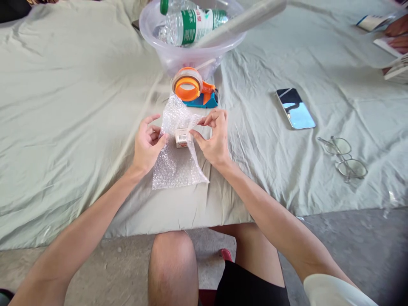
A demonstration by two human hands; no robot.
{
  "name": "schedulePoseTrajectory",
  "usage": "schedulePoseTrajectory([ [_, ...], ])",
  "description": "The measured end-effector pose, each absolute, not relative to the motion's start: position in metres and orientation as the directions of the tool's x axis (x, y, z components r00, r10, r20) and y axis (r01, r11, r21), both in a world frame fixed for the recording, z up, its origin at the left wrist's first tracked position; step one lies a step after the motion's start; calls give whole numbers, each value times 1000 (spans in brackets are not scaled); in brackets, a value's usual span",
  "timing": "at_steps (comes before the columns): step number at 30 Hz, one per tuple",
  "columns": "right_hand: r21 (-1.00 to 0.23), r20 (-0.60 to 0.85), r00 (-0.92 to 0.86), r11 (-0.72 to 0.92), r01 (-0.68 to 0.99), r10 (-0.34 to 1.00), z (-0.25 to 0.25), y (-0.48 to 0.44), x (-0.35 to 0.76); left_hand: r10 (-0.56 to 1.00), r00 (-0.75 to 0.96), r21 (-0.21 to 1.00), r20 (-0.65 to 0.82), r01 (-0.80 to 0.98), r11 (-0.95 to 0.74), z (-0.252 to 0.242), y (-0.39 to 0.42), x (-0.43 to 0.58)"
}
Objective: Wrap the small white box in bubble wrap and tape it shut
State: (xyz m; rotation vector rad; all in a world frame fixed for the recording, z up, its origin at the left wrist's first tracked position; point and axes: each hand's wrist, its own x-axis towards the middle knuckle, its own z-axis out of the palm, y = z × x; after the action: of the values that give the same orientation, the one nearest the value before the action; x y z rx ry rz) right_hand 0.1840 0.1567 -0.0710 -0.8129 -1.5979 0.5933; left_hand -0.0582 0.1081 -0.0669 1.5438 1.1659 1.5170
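A sheet of clear bubble wrap (177, 163) lies on the pale green cloth (63, 110) in front of me. A small white box (181, 138) with a barcode and a red band sits on its middle. My left hand (147, 144) curls its fingers round the sheet's left edge, thumb by the box. My right hand (214, 138) pinches the sheet's right edge beside the box, thumb and fingers pressed together.
An orange and blue tape dispenser (194, 89) stands just behind the wrap. Beyond it a clear plastic basin (191, 53) holds water bottles (191, 25) and a roll. A phone (296, 109) and glasses (344, 157) lie to the right. Another person's hand (397, 32) works at the far right.
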Motion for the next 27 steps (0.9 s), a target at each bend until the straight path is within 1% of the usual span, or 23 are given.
schedulePoseTrajectory([
  [2, -745, 623, -88, 624, 236, 777, -68, 156, 186, 912, -74, 907, 403, 163, -387, -63, 105, -55],
  [5, -736, 583, -205, 617, 277, 787, -62, 152, 186, 913, -54, 899, 405, 202, -387, -59, 102, -52],
  [9, -689, 567, -384, 675, 263, 728, -61, 148, 185, 904, -49, 884, 425, 234, -404, -55, 100, -49],
  [11, -653, 567, -442, 706, 274, 695, -63, 149, 186, 899, -51, 878, 436, 243, -412, -54, 100, -50],
  [13, -635, 567, -450, 714, 295, 690, -68, 151, 187, 894, -49, 873, 445, 245, -421, -54, 100, -50],
  [15, -654, 547, -429, 687, 317, 719, -73, 155, 189, 890, -49, 871, 453, 237, -431, -55, 101, -50],
  [18, -746, 450, -430, 594, 302, 783, -76, 159, 192, 888, -44, 870, 457, 232, -436, -56, 100, -50],
  [21, -843, 351, -449, 486, 230, 822, -71, 158, 195, 893, -32, 870, 449, 242, -429, -57, 100, -48],
  [22, -859, 345, -451, 471, 202, 823, -68, 158, 195, 894, -29, 871, 447, 240, -428, -57, 99, -48],
  [24, -855, 373, -456, 490, 170, 808, -63, 156, 195, 896, -28, 876, 444, 224, -427, -57, 99, -47],
  [27, -781, 455, -434, 582, 224, 777, -60, 154, 193, 904, -36, 887, 427, 209, -411, -56, 99, -48],
])
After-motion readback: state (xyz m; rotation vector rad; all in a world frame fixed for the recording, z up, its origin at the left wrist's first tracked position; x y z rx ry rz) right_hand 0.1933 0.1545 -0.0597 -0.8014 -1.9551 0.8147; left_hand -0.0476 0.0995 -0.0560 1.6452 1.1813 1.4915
